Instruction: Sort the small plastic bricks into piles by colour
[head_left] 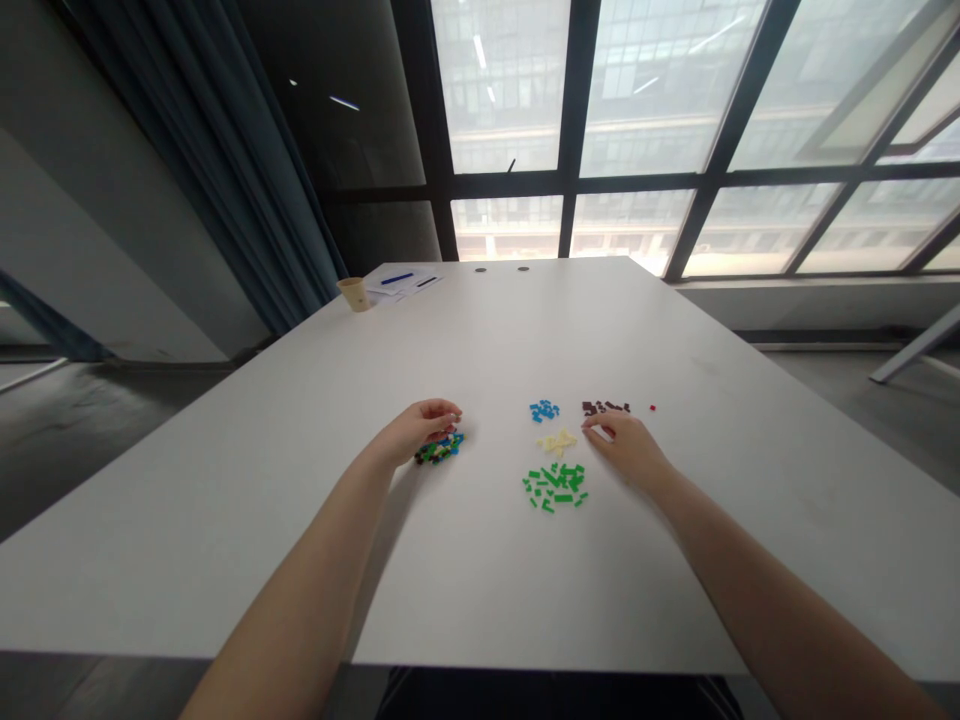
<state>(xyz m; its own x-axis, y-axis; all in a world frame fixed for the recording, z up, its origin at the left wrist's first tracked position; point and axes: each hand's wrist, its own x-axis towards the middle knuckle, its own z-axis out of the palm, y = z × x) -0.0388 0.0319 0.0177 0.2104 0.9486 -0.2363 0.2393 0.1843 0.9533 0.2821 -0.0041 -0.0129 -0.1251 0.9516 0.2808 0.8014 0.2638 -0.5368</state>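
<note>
Two bare forearms are seen nearest to the camera, stretched forward over the white table (480, 330).

At the end of the left forearm, the left hand (416, 430) is rested on the table with its fingers (448, 408) curled over a small mixed pile (441, 450) of tiny bricks in black, green, blue and yellow. The fingertips are bent down close to the thumb, just above the far edge of this pile. Whether a brick is pinched between them cannot be told.

The right hand (626, 445) is laid palm down, and its fingertips (592, 422) are pointed away and slightly to the left. The brown pile (604, 407) lies directly beyond these fingertips, just beside them or touching. It is spread in a short row from left to right. The hand is only loosely closed, and if a piece is held, it is too small to be seen.

Between the two hands three sorted groups are placed, all nearer to the right hand:
- a blue pile (544, 410), the farthest
- a cream pile (557, 442), just left of the right hand
- a green pile (556, 485), the nearest and widest

One red piece (652, 408) lies alone to the right of the brown pile.

At the far left corner of the table a paper cup (355, 293) and some papers (405, 282) are seen.
</note>
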